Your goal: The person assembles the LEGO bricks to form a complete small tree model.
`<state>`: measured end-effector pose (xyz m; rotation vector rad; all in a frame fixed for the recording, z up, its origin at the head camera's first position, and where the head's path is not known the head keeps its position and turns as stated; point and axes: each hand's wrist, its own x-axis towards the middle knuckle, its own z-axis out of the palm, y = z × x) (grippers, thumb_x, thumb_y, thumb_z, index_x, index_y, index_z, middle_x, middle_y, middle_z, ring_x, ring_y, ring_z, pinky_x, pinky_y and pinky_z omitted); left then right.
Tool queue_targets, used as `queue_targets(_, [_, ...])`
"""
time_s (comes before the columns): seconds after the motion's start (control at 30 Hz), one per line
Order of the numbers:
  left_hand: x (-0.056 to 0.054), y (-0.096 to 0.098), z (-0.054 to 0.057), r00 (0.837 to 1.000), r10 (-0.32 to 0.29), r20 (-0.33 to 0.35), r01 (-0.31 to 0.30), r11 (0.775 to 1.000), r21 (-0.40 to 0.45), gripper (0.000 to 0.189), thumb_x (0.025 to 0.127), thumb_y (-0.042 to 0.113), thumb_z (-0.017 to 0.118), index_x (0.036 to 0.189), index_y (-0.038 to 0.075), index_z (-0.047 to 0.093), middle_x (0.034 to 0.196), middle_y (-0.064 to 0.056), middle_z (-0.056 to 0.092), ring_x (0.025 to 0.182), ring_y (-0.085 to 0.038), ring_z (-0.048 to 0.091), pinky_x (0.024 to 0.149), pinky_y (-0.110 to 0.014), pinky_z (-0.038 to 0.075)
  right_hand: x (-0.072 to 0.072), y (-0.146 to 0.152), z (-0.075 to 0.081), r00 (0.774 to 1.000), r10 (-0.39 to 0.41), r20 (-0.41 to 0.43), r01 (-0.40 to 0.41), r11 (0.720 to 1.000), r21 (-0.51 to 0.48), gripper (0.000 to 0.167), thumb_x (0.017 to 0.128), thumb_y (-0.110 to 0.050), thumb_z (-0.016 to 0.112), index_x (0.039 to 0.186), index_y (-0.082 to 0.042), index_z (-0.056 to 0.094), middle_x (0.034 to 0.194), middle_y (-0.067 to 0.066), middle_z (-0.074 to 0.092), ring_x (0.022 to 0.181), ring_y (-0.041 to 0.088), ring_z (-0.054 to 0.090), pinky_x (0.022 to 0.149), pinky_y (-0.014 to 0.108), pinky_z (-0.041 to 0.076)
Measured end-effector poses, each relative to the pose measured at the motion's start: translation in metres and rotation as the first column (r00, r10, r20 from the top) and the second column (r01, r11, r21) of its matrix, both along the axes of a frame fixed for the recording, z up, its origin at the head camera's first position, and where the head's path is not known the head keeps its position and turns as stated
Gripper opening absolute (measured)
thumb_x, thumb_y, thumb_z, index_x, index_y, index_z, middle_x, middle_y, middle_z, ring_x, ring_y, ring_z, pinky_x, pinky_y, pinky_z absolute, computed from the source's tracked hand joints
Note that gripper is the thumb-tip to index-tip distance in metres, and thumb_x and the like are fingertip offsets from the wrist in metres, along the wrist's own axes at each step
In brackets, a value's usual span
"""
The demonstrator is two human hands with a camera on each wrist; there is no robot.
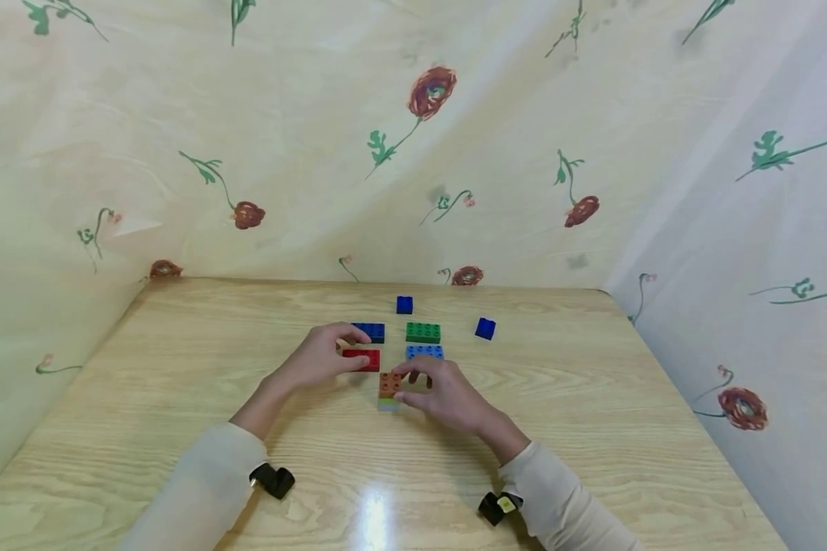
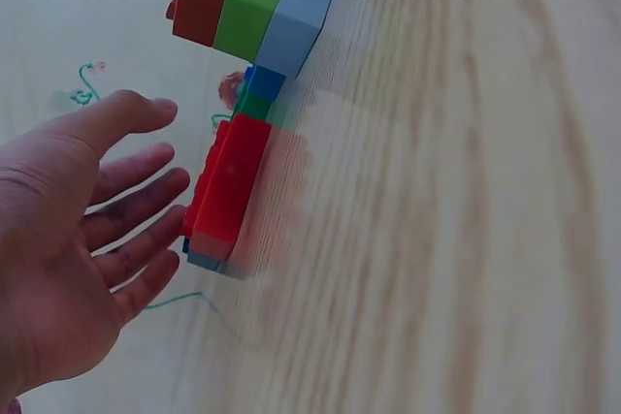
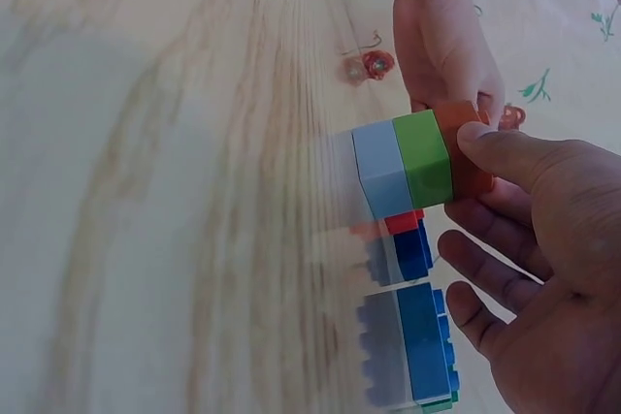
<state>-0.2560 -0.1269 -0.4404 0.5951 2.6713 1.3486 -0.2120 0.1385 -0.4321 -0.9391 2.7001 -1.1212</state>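
Overhead, I see floral cloth [image 1: 524, 153] walling a wooden table [image 1: 179, 367]. My right hand [image 1: 448, 398] pinches the 3-brick stack [image 1: 389, 390] at the table's middle. My left hand [image 1: 317, 360], fingers relaxed, rests beside the red brick [image 1: 362, 358].

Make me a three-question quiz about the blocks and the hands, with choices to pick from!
1. Where does the red brick lie?
A. under the left hand's fingertips
B. at the table's right edge
C. on the stack

2. How many layers has the stack?
A. two
B. three
C. five

3. What does the right hand do?
A. hangs idle
B. grips the stack
C. lies flat

Answers: 1 A, the fingers reach over it. 2 B, orange, green and light blue show in the wrist views. 3 B, thumb and fingers close round the stack.
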Motion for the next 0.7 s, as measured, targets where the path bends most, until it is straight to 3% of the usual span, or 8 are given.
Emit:
queue_targets(0.2, [0.000, 0.005, -0.007, 1.000, -0.011, 0.014, 0.011, 0.999, -0.032, 0.031, 0.091, 0.020, 0.079, 0.120, 0.011, 0.072, 0.116, -0.008, 0.072, 0.105, -0.023, 0.066, 0.091, -0.041, 0.058, -0.001, 0.001, -0.001, 1.000, 0.008, 0.012, -0.008, 1.000, -0.021, 0.030, 0.095, -0.027, 0.076, 0.123, -0.015, 0.072, 0.113, -0.002, 0.072, 0.100, 0.018, 0.064, 0.077, 0.025, 0.051])
queue_targets(0.5, [-0.003, 0.013, -0.015, 0.999, 0.016, 0.041, -0.013, 0.996, -0.090, 0.038, 0.090, 0.014, 0.078, 0.126, 0.009, 0.071, 0.125, -0.014, 0.070, 0.106, -0.024, 0.066, 0.088, -0.039, 0.059, -0.001, 0.003, -0.004, 1.000, 0.003, 0.024, -0.002, 1.000, -0.025, 0.030, 0.096, -0.026, 0.075, 0.124, -0.016, 0.072, 0.112, -0.002, 0.072, 0.101, 0.017, 0.064, 0.077, 0.023, 0.051])
queue_targets(0.7, [0.002, 0.012, -0.011, 0.999, 0.038, 0.040, -0.034, 0.996, -0.079, 0.035, 0.091, 0.017, 0.078, 0.125, 0.011, 0.071, 0.125, -0.011, 0.070, 0.105, -0.023, 0.066, 0.088, -0.038, 0.059, -0.001, 0.002, -0.002, 0.999, 0.004, 0.035, -0.003, 1.000, -0.022, 0.030, 0.096, -0.024, 0.076, 0.124, -0.015, 0.071, 0.113, -0.003, 0.071, 0.101, 0.016, 0.063, 0.078, 0.024, 0.051])
